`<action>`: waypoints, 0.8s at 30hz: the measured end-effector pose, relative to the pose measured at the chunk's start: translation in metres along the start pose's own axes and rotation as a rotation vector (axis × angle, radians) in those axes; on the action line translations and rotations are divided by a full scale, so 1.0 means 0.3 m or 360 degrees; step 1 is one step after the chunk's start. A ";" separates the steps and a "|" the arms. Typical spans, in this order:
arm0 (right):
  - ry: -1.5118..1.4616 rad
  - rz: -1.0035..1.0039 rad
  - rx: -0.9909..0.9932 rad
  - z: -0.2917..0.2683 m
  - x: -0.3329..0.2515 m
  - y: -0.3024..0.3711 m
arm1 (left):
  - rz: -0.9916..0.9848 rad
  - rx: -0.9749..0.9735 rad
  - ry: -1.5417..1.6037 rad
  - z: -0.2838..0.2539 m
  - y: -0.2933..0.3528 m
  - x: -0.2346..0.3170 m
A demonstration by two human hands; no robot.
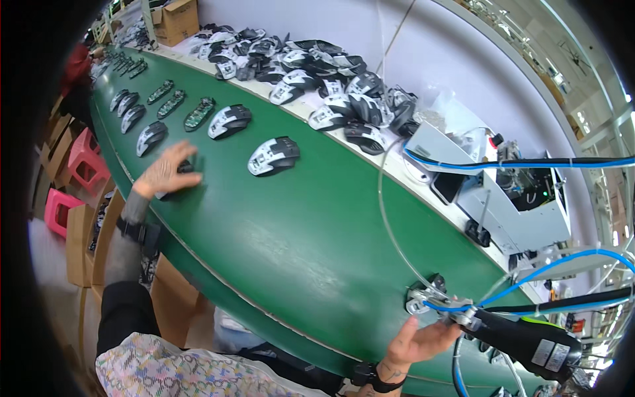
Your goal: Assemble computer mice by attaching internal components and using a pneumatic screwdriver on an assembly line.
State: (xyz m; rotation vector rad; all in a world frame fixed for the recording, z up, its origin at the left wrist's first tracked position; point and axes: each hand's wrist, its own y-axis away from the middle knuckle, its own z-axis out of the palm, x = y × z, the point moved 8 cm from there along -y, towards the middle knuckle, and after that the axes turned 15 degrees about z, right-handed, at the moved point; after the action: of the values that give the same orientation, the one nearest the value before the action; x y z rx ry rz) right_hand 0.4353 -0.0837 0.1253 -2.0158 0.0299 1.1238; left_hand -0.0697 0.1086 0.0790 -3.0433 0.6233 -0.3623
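Note:
My left hand (165,173) reaches over the green belt, fingers spread and slightly blurred. Beneath its palm and thumb lies a computer mouse (170,192), mostly covered, so a firm hold on it does not show. To the right, my right hand (423,342) is palm up with its fingers apart, beside the metal nose of a black power screwdriver (522,341). Whether the fingertips touch the tool is hard to tell. Just beyond that hand sits another mouse (433,286) under the screwdriver's front end, partly hidden by metal parts and a tube.
Along the green belt (291,231) stand several white-and-black mice (272,157) and green circuit-board assemblies (200,114). A heap of mouse shells (317,63) lines the far ledge. Blue and black hoses (562,163) cross at right, before a white machine (522,215). Pink stools (86,162) and cartons stand left.

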 end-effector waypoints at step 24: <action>0.0353 -0.0207 0.0394 -0.127 0.007 -0.099 | 0.0937 0.0531 0.0671 0.563 -0.951 0.591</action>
State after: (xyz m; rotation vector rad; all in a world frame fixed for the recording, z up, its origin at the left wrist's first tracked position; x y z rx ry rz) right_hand 0.4746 -0.0880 0.1533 -1.8809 0.1422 0.7715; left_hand 0.2374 0.2967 -0.0288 -2.3316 1.2737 -0.9644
